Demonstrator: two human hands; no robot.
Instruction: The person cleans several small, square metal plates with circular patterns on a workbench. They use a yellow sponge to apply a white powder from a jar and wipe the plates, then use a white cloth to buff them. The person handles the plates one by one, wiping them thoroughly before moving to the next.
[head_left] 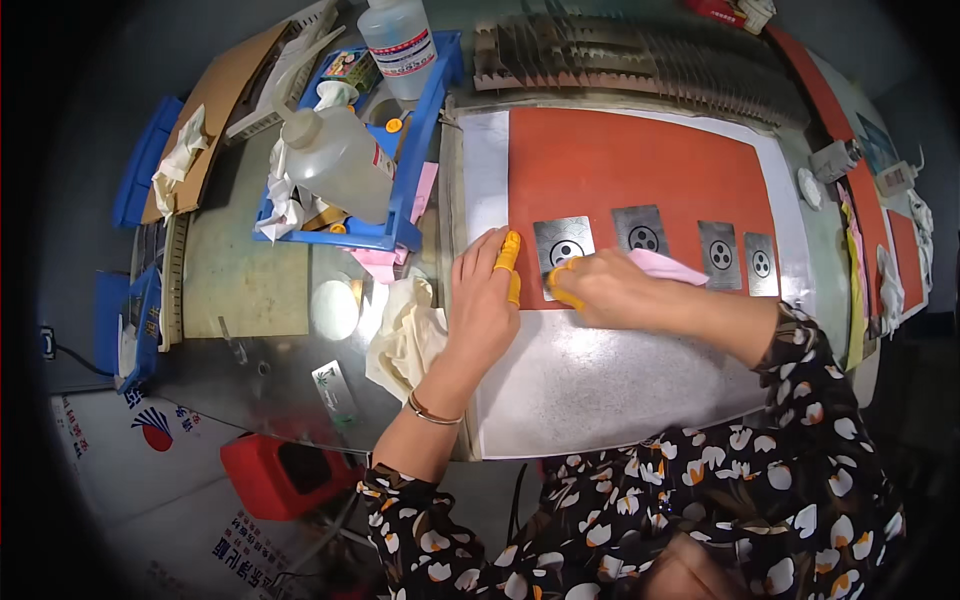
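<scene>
Several thin grey metal plates, each with a black round mark with dots, lie in a row on a red mat. My right hand, a yellow finger cot on a fingertip, is closed over the lower part of the leftmost plate. A pink cloth sticks out from that hand; its fingers hide what lies under them. My left hand, with yellow finger cots, rests flat with fingers stretched out at the mat's left edge, just beside the same plate. Further right lie a second plate and a third plate.
A crumpled cream cloth lies by my left wrist. Beyond it, a blue crate holds a translucent jug and a white bottle. A slotted rack spans the far side. A red stool stands below left.
</scene>
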